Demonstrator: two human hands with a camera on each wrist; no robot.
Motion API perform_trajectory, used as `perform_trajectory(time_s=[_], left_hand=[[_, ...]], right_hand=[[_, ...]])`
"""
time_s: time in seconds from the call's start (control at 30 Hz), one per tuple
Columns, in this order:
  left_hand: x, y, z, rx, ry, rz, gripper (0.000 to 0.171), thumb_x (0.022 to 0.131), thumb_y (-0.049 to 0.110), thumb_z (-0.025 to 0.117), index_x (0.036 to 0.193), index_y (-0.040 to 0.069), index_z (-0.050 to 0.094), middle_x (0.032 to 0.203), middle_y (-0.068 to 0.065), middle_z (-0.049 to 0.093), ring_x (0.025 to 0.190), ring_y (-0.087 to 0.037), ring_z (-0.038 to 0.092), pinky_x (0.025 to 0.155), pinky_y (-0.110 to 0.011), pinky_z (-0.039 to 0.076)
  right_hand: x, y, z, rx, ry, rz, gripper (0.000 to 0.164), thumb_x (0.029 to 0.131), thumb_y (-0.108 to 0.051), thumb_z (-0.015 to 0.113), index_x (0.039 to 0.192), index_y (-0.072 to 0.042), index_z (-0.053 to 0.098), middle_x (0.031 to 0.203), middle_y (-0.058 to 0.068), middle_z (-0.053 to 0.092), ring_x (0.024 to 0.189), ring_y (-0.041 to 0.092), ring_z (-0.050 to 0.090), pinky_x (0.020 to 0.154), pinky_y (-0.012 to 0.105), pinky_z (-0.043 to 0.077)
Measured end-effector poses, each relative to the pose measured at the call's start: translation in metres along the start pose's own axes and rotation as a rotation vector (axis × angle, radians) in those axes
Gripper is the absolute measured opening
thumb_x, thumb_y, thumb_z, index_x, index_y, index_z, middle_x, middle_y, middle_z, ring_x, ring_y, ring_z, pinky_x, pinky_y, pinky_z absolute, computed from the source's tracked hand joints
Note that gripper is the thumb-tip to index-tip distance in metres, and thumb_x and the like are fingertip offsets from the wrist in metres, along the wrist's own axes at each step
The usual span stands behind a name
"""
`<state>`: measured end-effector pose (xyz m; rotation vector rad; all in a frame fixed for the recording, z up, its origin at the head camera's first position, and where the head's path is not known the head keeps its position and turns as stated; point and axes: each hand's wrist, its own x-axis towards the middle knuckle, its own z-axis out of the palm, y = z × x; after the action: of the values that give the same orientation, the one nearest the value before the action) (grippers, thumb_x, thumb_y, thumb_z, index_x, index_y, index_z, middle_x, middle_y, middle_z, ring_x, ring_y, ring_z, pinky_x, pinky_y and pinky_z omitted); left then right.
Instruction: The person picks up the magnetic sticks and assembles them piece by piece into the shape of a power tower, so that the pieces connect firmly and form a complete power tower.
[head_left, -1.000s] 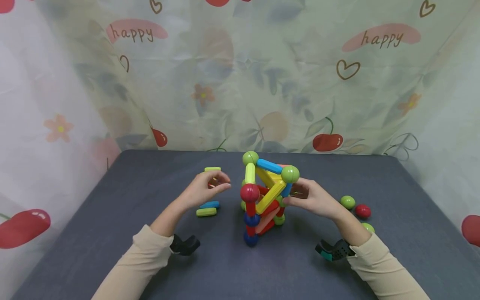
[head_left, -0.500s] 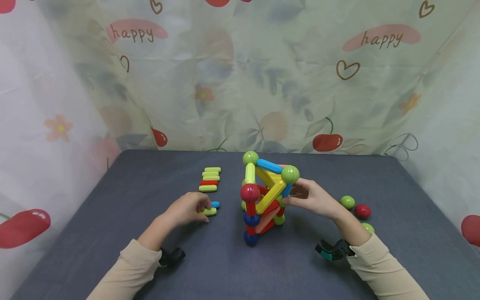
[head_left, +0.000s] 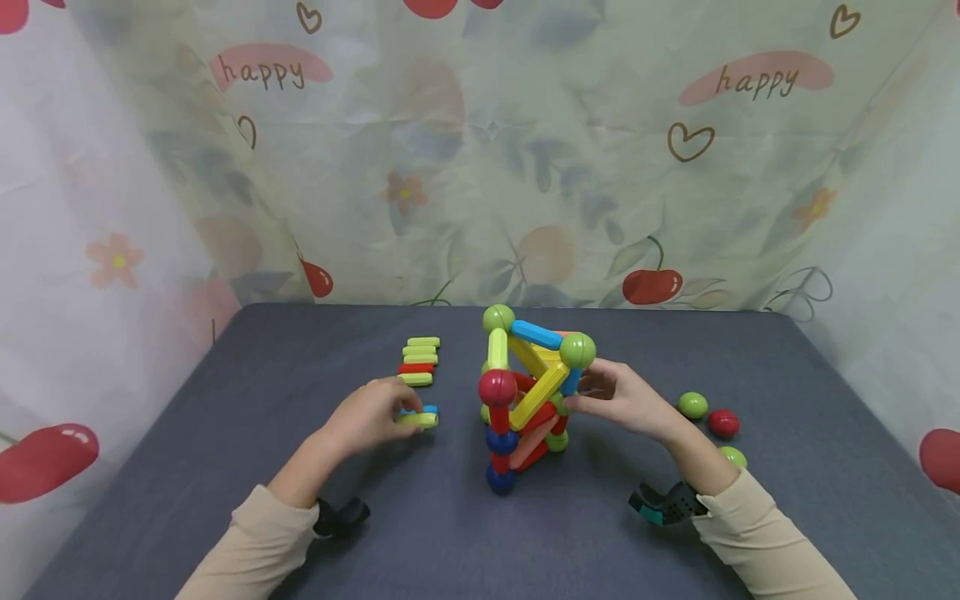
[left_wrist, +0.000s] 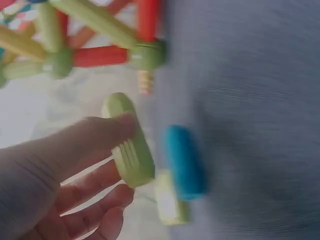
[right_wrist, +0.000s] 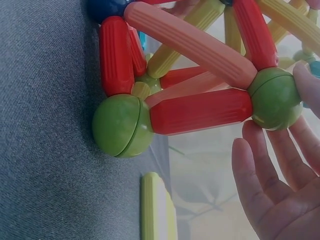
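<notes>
In the head view my left hand (head_left: 367, 417) is left of a magnetic stick-and-ball structure (head_left: 542, 395). Its thumb and fingers pinch a yellow-green stick (left_wrist: 131, 155), seen tilted in the left wrist view. Just beyond that stick lies a blue stick (left_wrist: 185, 162), blurred. My right hand (head_left: 628, 398) holds the structure's right side, its thumb and fingertips around a green ball (right_wrist: 275, 97). The structure stands on the table, built of red, pink, yellow, blue and green sticks with green, red and dark blue balls. Its far side is partly hidden.
Farther back on the left, several yellow-green sticks (head_left: 420, 359) and a red stick (head_left: 416, 368) lie in a column. Right of my right forearm are a loose green ball (head_left: 693, 406), a red ball (head_left: 723, 423) and another green ball (head_left: 733, 456). A printed curtain hangs behind the table.
My left hand has come down and toward me from beside the stick column to the nearer sticks, and now grips the yellow-green one. The right hand has stayed on the structure.
</notes>
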<state>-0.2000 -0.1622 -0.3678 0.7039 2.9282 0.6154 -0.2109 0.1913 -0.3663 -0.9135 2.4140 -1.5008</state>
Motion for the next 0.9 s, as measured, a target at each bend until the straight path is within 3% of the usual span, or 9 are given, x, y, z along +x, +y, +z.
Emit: perform_trajectory(time_s=[0.13, 0.23, 0.37, 0.47, 0.63, 0.9], left_hand=[[-0.007, 0.017, -0.022, -0.13, 0.12, 0.037, 0.017, 0.081, 0.017, 0.072, 0.096, 0.011, 0.067, 0.092, 0.0, 0.067, 0.084, -0.013, 0.061, 0.078, -0.034, 0.054], [-0.013, 0.036, -0.039, -0.222, 0.253, 0.081, 0.021, 0.083, 0.017, 0.071, 0.102, 0.01, 0.066, 0.097, -0.001, 0.068, 0.085, -0.013, 0.063, 0.079, -0.033, 0.055], [-0.019, 0.063, -0.056, -0.303, 0.448, 0.183, 0.021, 0.082, 0.015, 0.071, 0.102, 0.012, 0.066, 0.094, 0.002, 0.066, 0.082, -0.008, 0.06, 0.075, -0.027, 0.054], [-0.021, 0.084, -0.062, -0.324, 0.55, 0.287, 0.02, 0.081, 0.013, 0.072, 0.101, 0.011, 0.067, 0.09, 0.002, 0.064, 0.08, -0.006, 0.057, 0.073, -0.023, 0.053], [-0.015, 0.115, -0.06, -0.27, 0.593, 0.413, 0.022, 0.079, 0.014, 0.074, 0.099, 0.008, 0.068, 0.089, 0.0, 0.064, 0.08, -0.007, 0.054, 0.068, -0.02, 0.05], [0.0, 0.148, -0.043, -0.073, 0.625, 0.455, 0.021, 0.077, 0.021, 0.076, 0.095, 0.011, 0.071, 0.085, 0.001, 0.065, 0.075, -0.012, 0.051, 0.064, -0.021, 0.043]], right_hand=[[0.0, 0.0, 0.0, 0.001, -0.003, 0.006, 0.041, 0.086, -0.01, 0.065, 0.124, -0.001, 0.053, 0.114, 0.01, 0.059, 0.1, 0.022, 0.063, 0.082, 0.024, 0.053], [0.0, -0.001, 0.0, 0.0, -0.002, 0.009, 0.041, 0.086, -0.01, 0.065, 0.124, 0.0, 0.052, 0.115, 0.011, 0.059, 0.099, 0.018, 0.063, 0.082, 0.024, 0.053], [0.0, -0.002, 0.0, 0.006, -0.002, 0.004, 0.04, 0.087, -0.009, 0.065, 0.124, 0.0, 0.052, 0.113, 0.001, 0.059, 0.099, 0.015, 0.063, 0.082, 0.024, 0.053], [0.0, -0.002, 0.0, 0.014, -0.004, 0.0, 0.039, 0.087, -0.009, 0.064, 0.123, 0.0, 0.052, 0.11, -0.009, 0.06, 0.099, 0.015, 0.063, 0.081, 0.025, 0.054], [-0.001, -0.002, 0.0, 0.015, -0.002, -0.008, 0.039, 0.087, -0.009, 0.063, 0.123, 0.0, 0.052, 0.108, -0.017, 0.06, 0.097, 0.012, 0.063, 0.081, 0.025, 0.054], [-0.001, -0.003, 0.001, 0.043, -0.016, -0.018, 0.04, 0.088, -0.009, 0.062, 0.125, -0.001, 0.051, 0.11, -0.017, 0.06, 0.095, 0.009, 0.063, 0.079, 0.027, 0.055]])
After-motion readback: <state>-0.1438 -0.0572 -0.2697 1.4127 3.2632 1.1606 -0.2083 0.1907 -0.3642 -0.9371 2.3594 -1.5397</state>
